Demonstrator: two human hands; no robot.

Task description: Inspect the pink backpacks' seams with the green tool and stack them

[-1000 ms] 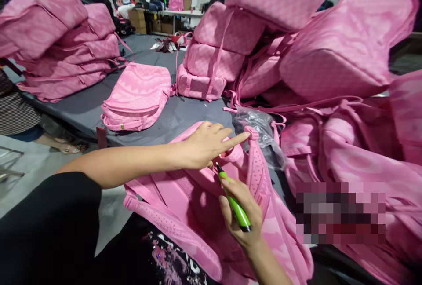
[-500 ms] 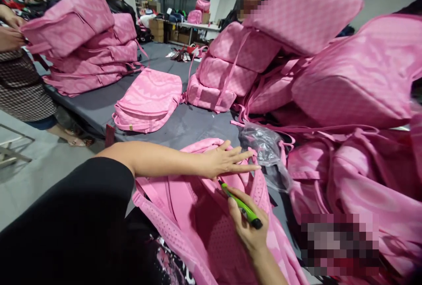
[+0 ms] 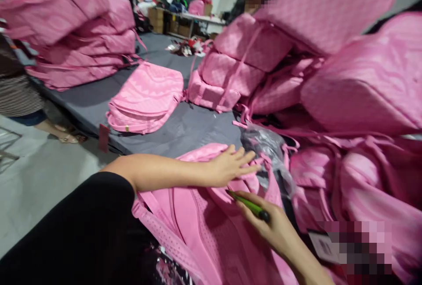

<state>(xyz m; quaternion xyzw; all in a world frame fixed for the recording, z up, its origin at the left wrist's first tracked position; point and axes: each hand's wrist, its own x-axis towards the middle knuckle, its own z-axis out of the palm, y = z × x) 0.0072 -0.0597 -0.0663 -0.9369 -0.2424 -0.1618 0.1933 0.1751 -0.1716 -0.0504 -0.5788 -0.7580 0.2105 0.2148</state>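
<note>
A pink backpack (image 3: 217, 241) lies in front of me, its padded back and dotted straps facing up. Across its top end rests my left hand (image 3: 227, 166), open, fingers spread and pointing right. My right hand (image 3: 257, 214) is closed around a slim green pen-like tool (image 3: 248, 203) with black ends. The tool's dark tip points up and left at the fabric just below my left hand; whether it touches cannot be told. A crumpled clear plastic bag (image 3: 268, 142) lies beyond my left fingertips.
Stacked pink backpacks (image 3: 75, 43) rise at the left, and more pink backpacks (image 3: 237, 65) at the right. One lone backpack (image 3: 148, 96) lies on the grey table (image 3: 158, 137). A person's legs (image 3: 49, 129) show at the left; another person stands behind the right pile.
The view has shifted and blurred slightly. My right hand has turned, tilting the green tool flatter. My left hand stays over the backpack's top, its fingers somewhat closer together.
</note>
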